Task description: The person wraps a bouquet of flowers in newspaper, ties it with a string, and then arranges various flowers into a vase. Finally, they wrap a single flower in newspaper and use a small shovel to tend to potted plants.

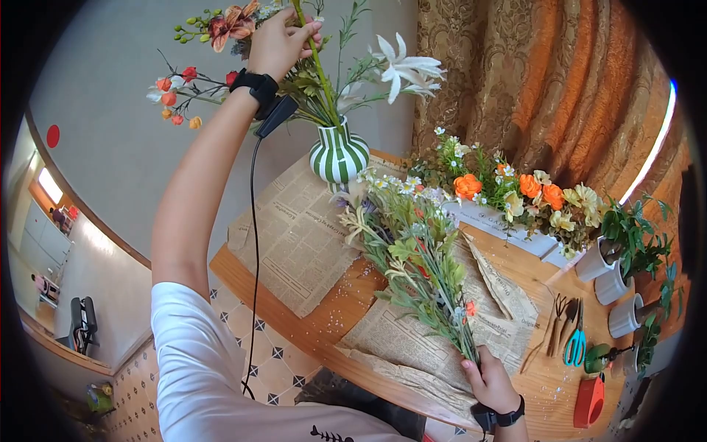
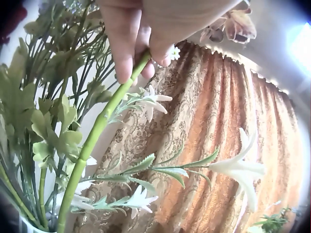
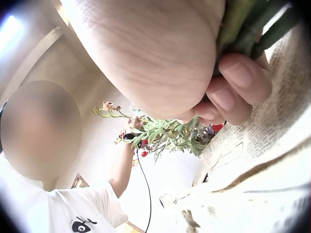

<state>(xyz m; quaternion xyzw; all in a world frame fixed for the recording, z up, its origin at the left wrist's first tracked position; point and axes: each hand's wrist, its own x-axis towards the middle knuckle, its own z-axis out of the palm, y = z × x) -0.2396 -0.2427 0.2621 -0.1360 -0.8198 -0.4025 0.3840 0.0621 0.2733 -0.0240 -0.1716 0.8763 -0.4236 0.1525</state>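
The left hand (image 1: 280, 46) pinches a thick green stem (image 1: 322, 81) between thumb and fingers, well above the vase. The right hand (image 1: 492, 381) is curled round the gathered stems of a bunch of flowers (image 1: 420, 254), low down near their cut ends.

The thick stem stands in the green-and-white striped vase (image 1: 339, 158), among leafy stalks, white lilies (image 1: 403, 68) and a reddish-brown bloom (image 1: 233, 26). The vase stands toward the back of the wooden table (image 1: 243, 276), by the sheets of newspaper (image 1: 283, 250). The bunch slants over the newspaper in front of the vase, its small white daisies (image 1: 406, 184) at the upper end and a few red and orange blooms lower down.

Behind the bunch is a white box (image 1: 504, 226) with orange and cream flowers (image 1: 530, 186) above it. Further right are white pots (image 1: 610, 285) of leafy plants, teal-handled scissors (image 1: 574, 348) beside small garden tools (image 1: 557, 329), and a red object (image 1: 588, 402). A patterned curtain (image 1: 508, 74) hangs behind.
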